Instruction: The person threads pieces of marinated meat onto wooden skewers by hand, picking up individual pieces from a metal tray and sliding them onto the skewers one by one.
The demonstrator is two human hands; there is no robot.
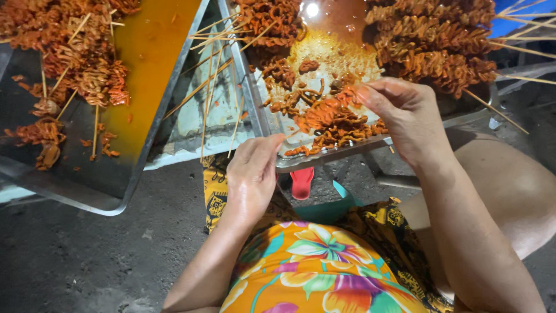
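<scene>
Right hand: my right hand (405, 113) is over the near edge of the right tray (324, 157), thumb and fingertips pinched together on a strip of ruffled orange meat (327, 110).
Left hand: my left hand (253, 171) sits just near of that tray's edge, fingers closed around the near end of a thin bamboo skewer (292, 134); I can see only a short piece of the stick past the fingertips.
Meat strip: it hangs between the two hands, above the oily floor of the right tray, left of my right fingertips and far-right of my left ones.
Right tray: metal, slick with orange oil, loose meat pieces (341, 132) along its near side; finished skewers (434, 40) are heaped at its far right, sticks pointing right.
Bare skewers: a bundle of bare sticks (211, 87) lies in the gap between the two trays, slanting near-left.
Left tray: a second metal tray (145, 64) at far left holds more threaded meat (75, 52) and orange oil.
Lap: flowered orange cloth (324, 272) covers my knees at the near edge.
Floor: dark concrete (87, 255), with a red sandal (302, 182) under the right tray.
</scene>
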